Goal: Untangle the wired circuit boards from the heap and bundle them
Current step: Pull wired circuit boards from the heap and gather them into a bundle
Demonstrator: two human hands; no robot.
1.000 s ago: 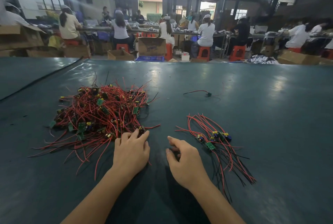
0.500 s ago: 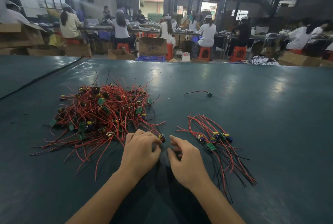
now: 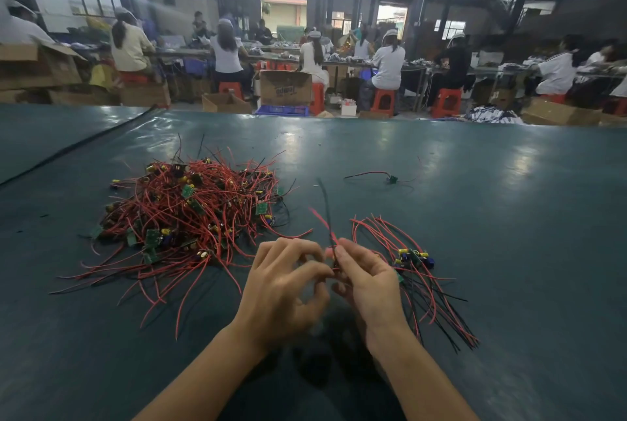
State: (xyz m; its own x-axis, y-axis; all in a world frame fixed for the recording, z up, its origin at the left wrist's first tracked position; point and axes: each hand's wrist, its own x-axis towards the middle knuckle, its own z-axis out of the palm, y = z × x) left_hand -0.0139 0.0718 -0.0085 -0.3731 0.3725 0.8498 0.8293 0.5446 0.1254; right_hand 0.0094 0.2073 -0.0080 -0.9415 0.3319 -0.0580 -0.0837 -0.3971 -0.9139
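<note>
Head view: board hidden between blurred hands (image 3: 325, 280), only wires (image 3: 326, 217) visible.

Glossy dark-green sheet covering the table (image 3: 475, 217), smooth, with soft glare patches toward the upper centre. Heap (image 3: 190, 213) at centre left: red and black plastic-sheathed wires, matt green boards. Brown cardboard boxes (image 3: 285, 87) and red plastic stools (image 3: 383, 100) along the upper edge.
</note>
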